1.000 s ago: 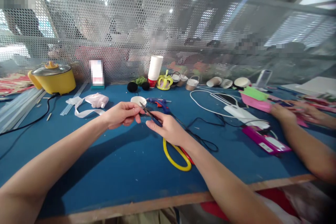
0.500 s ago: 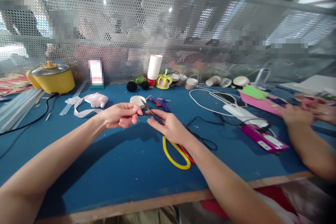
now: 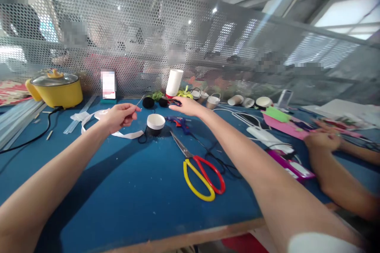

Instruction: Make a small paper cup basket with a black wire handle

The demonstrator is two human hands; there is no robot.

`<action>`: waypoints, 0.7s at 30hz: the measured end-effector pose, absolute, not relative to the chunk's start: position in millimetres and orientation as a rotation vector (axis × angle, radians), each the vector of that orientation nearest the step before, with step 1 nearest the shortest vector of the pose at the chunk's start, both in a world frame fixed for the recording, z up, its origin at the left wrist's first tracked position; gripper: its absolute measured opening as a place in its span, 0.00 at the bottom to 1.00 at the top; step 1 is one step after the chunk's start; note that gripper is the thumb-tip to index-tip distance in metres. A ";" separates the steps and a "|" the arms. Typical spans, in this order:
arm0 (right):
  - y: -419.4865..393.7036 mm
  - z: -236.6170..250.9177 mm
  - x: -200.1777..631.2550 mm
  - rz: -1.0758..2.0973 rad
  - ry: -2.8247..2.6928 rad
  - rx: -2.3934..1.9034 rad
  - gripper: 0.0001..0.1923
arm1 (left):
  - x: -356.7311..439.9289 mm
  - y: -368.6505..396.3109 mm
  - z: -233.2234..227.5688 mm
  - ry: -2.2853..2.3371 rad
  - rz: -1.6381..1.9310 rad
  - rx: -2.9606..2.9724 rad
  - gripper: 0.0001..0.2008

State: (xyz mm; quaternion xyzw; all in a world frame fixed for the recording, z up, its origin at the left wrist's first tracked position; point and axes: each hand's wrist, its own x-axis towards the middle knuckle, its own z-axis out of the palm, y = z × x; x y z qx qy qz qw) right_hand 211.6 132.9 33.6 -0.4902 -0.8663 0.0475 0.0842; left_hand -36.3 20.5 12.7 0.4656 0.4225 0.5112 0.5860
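Head view: right hand (image 3: 185,106) has let go of the scissors (image 3: 199,168), now flat on the table (image 3: 124,189) behind its open fingers reaching toward the black pompoms (image 3: 148,102); left hand (image 3: 117,117) fingers pinch a thin stick (image 3: 139,101).

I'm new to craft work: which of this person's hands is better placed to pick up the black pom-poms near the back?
Probably the right hand: it is stretched out beside the black pom-poms, fingers free. The left hand sits further back, pinching a thin strand.
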 end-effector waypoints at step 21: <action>145.7 22.5 203.1 0.350 -2.452 -1.096 0.16 | -31.4 29.6 -2.8 1.147 1.064 1.341 0.08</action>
